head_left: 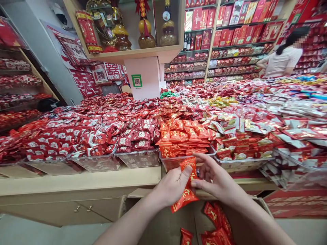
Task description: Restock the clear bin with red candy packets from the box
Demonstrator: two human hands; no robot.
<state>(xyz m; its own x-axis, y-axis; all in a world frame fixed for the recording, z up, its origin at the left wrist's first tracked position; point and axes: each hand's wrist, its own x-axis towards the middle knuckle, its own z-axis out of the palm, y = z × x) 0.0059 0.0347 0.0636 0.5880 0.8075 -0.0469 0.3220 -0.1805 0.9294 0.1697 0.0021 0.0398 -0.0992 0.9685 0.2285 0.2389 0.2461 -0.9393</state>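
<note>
1. Left hand (pixel 170 185): fingers closed on red gold-lettered packets (pixel 187 195), at least two, thumb pressed on the upper one.
2. Right hand (pixel 217 180): fingers loosely parted, thumb at the held packets' right edge; firmness of contact cannot be told.
3. Cardboard box (pixel 166 226): open, below the fingers; loose red packets (pixel 217 221) inside.
4. Clear plastic bin (pixel 167 165): just beyond the fingers, heaped with orange-red packets (pixel 184 134).
5. Burgundy packets (pixel 139 132): beyond the fingers, leftward.
6. Durian packets (pixel 240 151): beyond the fingers, rightward.
7. Counter (pixel 76 183): left of the fingers, bearing bins.
</note>
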